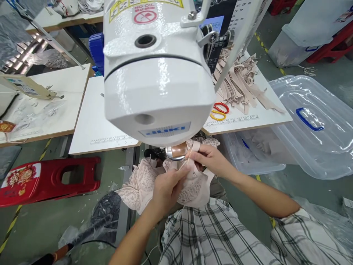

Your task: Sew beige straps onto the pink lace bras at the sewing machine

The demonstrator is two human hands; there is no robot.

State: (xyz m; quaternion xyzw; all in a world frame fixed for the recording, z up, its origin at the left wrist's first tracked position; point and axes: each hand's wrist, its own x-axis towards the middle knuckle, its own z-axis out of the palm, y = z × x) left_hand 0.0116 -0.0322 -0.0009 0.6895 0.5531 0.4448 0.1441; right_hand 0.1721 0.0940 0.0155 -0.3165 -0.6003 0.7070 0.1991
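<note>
Garment [193, 188] near the sewing machine [160, 92] looks light, soft, delicate; left hand [167, 186] and right hand [208, 158] pinch the strap [195, 146], best held by edges.

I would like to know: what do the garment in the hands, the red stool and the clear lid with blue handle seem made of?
Garment: soft fabric, by its folds, with matte, patterned lace; exact fibre unclear.
Red stool: probably moulded plastic, fairly glossy, with rounded, seamless-looking edges.
Clear lid: likely rigid plastic, smooth and glossy; it is see-through with bright glare.
</note>
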